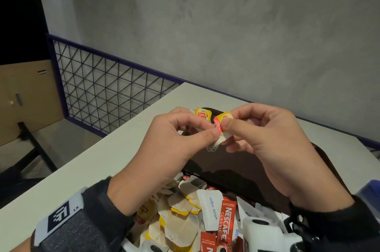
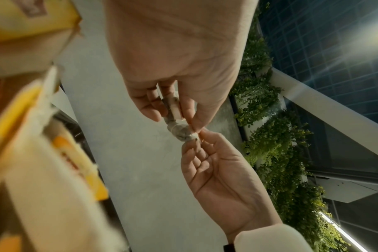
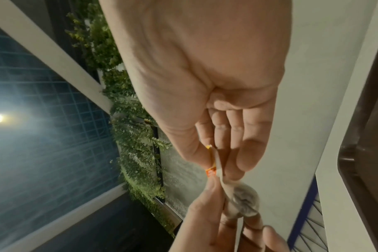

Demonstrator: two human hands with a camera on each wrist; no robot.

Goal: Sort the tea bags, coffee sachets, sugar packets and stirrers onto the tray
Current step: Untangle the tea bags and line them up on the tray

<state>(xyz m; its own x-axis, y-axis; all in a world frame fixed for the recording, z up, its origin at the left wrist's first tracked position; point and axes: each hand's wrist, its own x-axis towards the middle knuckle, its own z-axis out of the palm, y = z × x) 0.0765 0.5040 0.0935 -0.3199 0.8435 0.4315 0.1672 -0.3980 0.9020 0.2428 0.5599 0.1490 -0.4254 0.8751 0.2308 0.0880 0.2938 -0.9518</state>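
Both hands are raised over the dark brown tray (image 1: 242, 161). My left hand (image 1: 202, 127) pinches a tea bag whose yellow Lipton tag (image 1: 203, 115) sticks up behind its fingers. My right hand (image 1: 230, 120) pinches a second yellow and red tag (image 1: 221, 121). A crumpled tea bag (image 1: 215, 143) hangs between the two thumbs. In the left wrist view, the left hand (image 2: 175, 114) and right hand (image 2: 197, 141) meet at that tea bag (image 2: 180, 132). In the right wrist view, the right hand (image 3: 218, 162) grips the tag (image 3: 211, 171) above the bag (image 3: 245, 198).
A mixed pile lies near the tray's front edge: several tea bags (image 1: 181, 221), a white sugar packet (image 1: 211, 208) and red Nescafe sachets (image 1: 225, 221). The white table (image 1: 102, 159) ends at the left, beside a wire mesh railing (image 1: 107, 87). A grey wall stands behind.
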